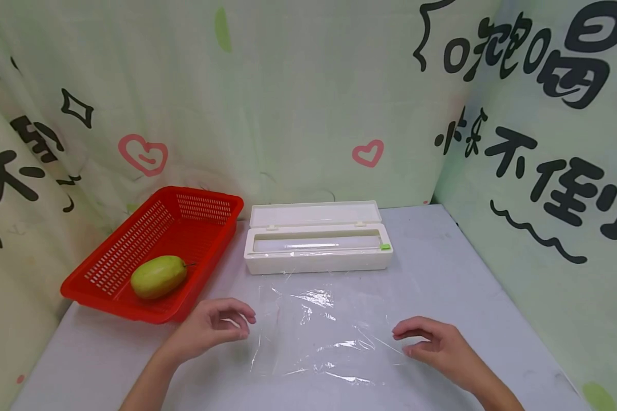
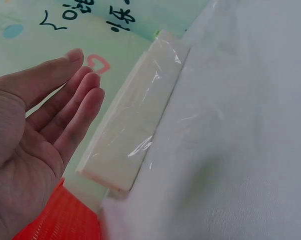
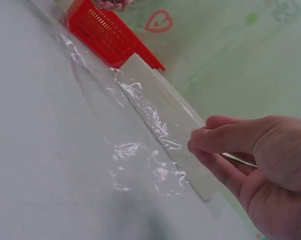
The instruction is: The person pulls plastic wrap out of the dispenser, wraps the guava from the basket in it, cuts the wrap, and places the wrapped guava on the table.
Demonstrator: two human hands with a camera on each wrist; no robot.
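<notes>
A sheet of clear plastic wrap [image 1: 319, 337] is spread over the table in front of a white wrap dispenser [image 1: 319, 261]. The dispenser's lid is raised at the back, and a roll [image 1: 319, 242] shows through its window. My left hand [image 1: 218, 325] is held beside the sheet's left edge, fingers loosely bent, thumb apart from them, nothing between. On the opposite side, my right hand [image 1: 434, 345] hovers by the right edge with its fingers bent toward the thumb. A gap shows between those fingertips in the head view.
At the left stands a red plastic basket [image 1: 205, 197] holding an oval yellow-green fruit [image 1: 159, 277] with a short stem. A green slider [image 1: 385, 246] sits at the dispenser's right end. Printed curtains [image 1: 298, 114] close off the white table [image 1: 442, 262] behind and at both sides.
</notes>
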